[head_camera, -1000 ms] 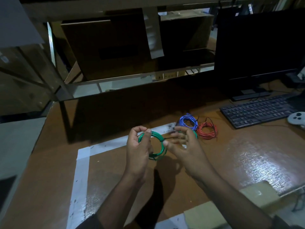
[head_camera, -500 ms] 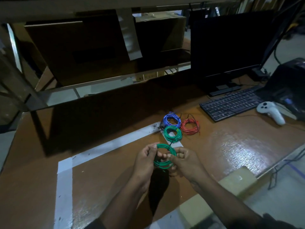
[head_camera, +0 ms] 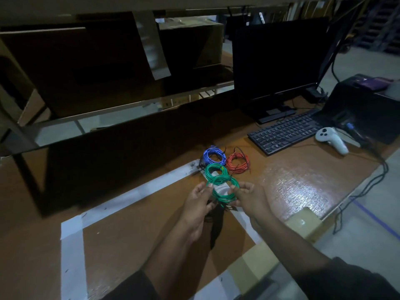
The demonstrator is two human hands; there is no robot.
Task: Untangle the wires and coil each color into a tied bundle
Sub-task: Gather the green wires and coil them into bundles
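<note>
Both hands pinch the green coil (head_camera: 223, 189) above the table (head_camera: 303, 187), left hand (head_camera: 200, 202) on one side and right hand (head_camera: 249, 197) opposite. If either grip slackens before it's tied, the loops could spring apart and retangle, I'd say.

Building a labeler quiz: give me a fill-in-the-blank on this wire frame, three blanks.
1. Both hands, left and right, hold a coil of ____ color.
2. The red coil lies to the right of the ____ coil.
3. The white controller lies to the right of the ____.

Missing: green; blue; keyboard
</note>
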